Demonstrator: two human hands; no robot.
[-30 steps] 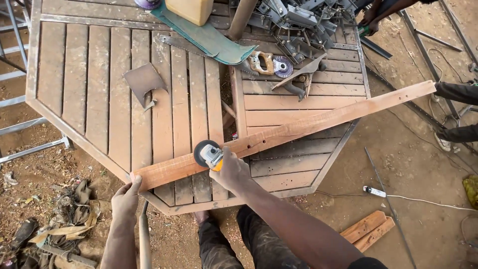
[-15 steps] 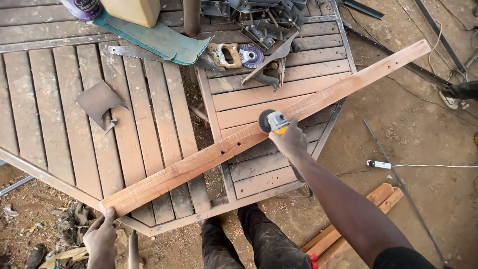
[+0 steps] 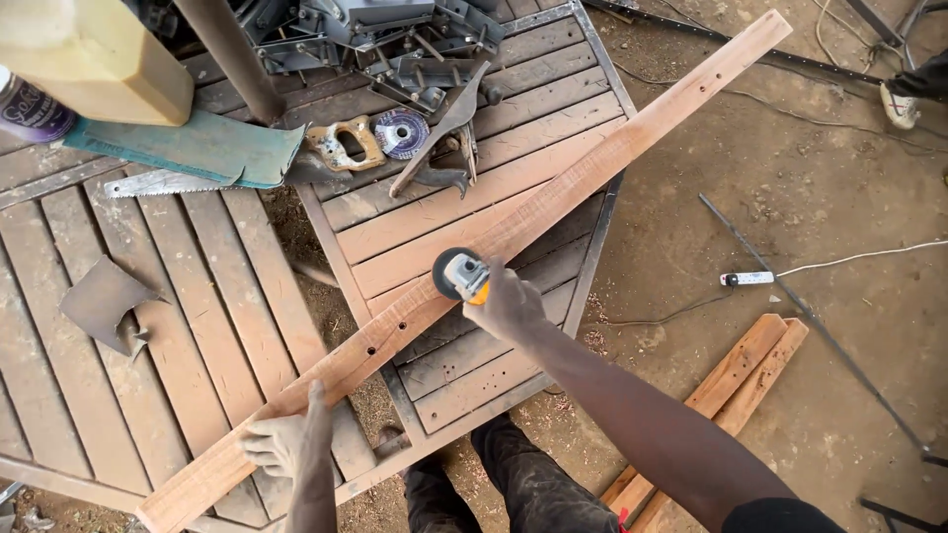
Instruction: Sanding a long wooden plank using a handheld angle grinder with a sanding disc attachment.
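A long reddish wooden plank (image 3: 553,202) lies diagonally across a slatted wooden tabletop (image 3: 197,296). My right hand (image 3: 506,304) grips a small angle grinder (image 3: 460,275), whose disc rests on the plank near its middle. My left hand (image 3: 279,442) presses flat on the plank's near end, close to the table's front edge. Small holes run along the plank's face.
A handsaw (image 3: 212,163), a yellow container (image 3: 94,57), a grinding disc (image 3: 401,133), pliers (image 3: 444,138) and metal parts (image 3: 395,39) sit at the table's far side. On the dirt ground lie a power strip (image 3: 748,279), wooden planks (image 3: 731,395) and a metal rod (image 3: 810,316).
The grinder and my right hand have travelled along the plank toward its far end. My left hand stays on the near end. The view has shifted closer.
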